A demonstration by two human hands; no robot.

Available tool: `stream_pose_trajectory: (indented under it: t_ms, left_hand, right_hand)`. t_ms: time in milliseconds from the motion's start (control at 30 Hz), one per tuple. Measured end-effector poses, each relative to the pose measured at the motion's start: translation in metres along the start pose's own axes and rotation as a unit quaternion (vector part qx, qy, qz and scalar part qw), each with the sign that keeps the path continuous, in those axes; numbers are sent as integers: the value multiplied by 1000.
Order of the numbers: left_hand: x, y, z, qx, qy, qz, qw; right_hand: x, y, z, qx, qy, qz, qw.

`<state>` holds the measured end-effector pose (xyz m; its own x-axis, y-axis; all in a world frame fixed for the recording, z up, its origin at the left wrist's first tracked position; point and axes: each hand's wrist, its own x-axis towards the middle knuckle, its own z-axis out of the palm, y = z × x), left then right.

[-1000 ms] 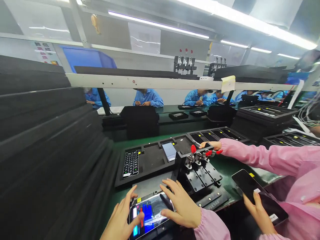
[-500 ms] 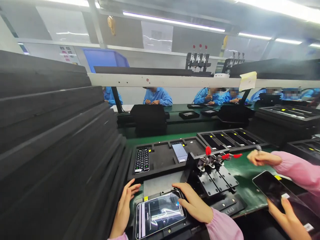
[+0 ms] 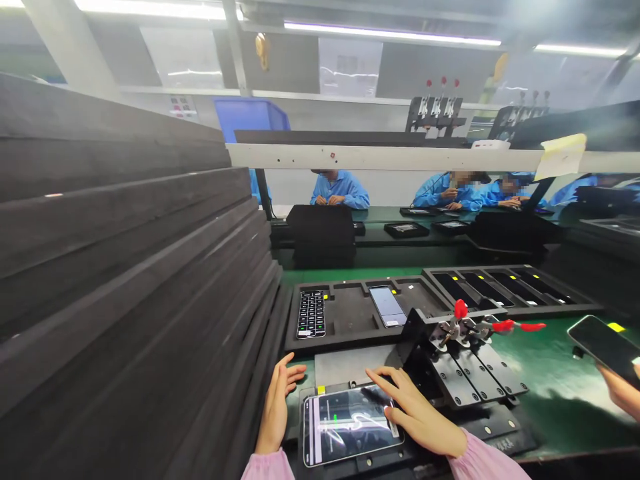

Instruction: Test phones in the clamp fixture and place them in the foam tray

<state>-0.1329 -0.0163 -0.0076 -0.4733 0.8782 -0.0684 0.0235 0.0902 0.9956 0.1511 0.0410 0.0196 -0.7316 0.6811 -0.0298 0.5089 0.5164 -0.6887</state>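
A phone (image 3: pixel 350 430) with a lit screen lies flat in a black fixture in front of me, a yellow tab at its upper left edge. My left hand (image 3: pixel 281 403) is beside the phone's left edge, fingers apart and holding nothing. Over the phone's right end is my right hand (image 3: pixel 417 413), its fingers spread and a fingertip at the screen. Behind, a black foam tray (image 3: pixel 345 341) bears a phone with a dark grid screen (image 3: pixel 312 312) and one with a pale screen (image 3: pixel 387 305). To the right stands a clamp fixture (image 3: pixel 463 363) with red-tipped levers.
Tall stacked black foam trays (image 3: pixel 125 300) fill the left. Another tray (image 3: pixel 505 290) with several dark phones is at the back right. A co-worker's hand (image 3: pixel 620 390) holds a phone (image 3: pixel 603 347) at the right edge. People in blue sit beyond the shelf (image 3: pixel 400 157).
The view has turned left, so things appear further right. A green mark now shows on the phone's screen. One of the co-worker's hands has left view.
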Motion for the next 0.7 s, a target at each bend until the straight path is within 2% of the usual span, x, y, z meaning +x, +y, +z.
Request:
stream_pose_trajectory:
  t_ms: [167,200,333,400,567,700]
  left_hand:
    - [-6,4,-2,-28,-9,11,1000]
    - [-6,4,-2,-34,-7,9,999]
    - [-4,-2,-2,-41,0,0,999]
    - [-3,-6,-3,-43,-2,1,999]
    - [-2,-11,-4,-43,-6,7,999]
    - [-3,-12,-5,-41,-3,7,999]
  right_hand:
    - [3,-19,-3,32,24,-20,999]
    - [6,-27,-3,22,10,-37,999]
    - [25,-61,-2,-85,-116,-103,984]
    - [36,-72,1,-134,-126,-118,976]
    - [53,-81,11,-232,-116,-152,954]
    - [62,-84,13,-278,-137,-166,936]
